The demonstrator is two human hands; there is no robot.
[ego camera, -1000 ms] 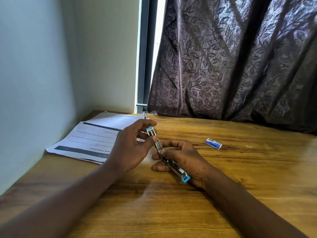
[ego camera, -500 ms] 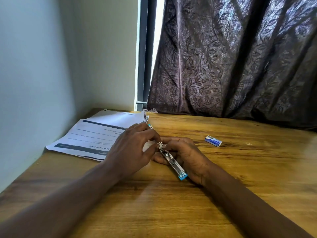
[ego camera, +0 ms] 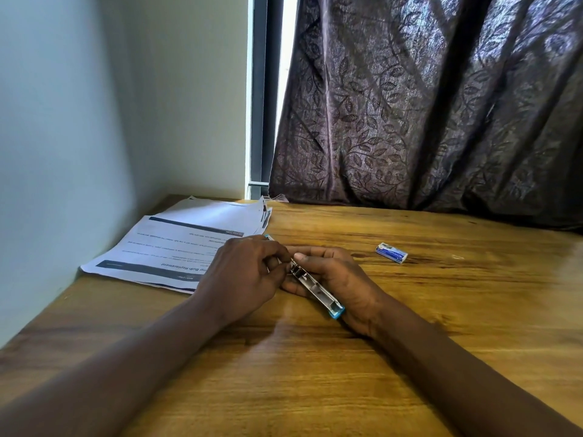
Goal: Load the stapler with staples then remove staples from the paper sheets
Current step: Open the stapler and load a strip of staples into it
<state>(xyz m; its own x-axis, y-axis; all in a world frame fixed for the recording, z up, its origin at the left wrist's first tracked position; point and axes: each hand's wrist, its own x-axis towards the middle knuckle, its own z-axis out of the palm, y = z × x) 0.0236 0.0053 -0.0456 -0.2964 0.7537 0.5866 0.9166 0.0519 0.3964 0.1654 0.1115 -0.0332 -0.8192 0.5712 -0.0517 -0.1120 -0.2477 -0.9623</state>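
Wooden bench (ego camera: 410, 357) meets a pale wall corner, with a dark leaf-patterned curtain (ego camera: 426, 105) behind. Low over the middle of the bench, the right hand (ego camera: 340, 279) cradles the stapler (ego camera: 315, 288), fingers curled around its body. The left hand (ego camera: 243, 275) has its curled fingers pinching the stapler's far end. Paper sheets (ego camera: 176, 244) lie by the wall on the left; a small staple box (ego camera: 391, 252) sits apart on the right.

Silver, blue-tipped stapler (ego camera: 317, 290); dark leaf-patterned curtain (ego camera: 426, 105); wood-grained brown table (ego camera: 410, 326).

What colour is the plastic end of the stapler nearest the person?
Light blue, at the near tip of the stapler; the head view shows it clearly.
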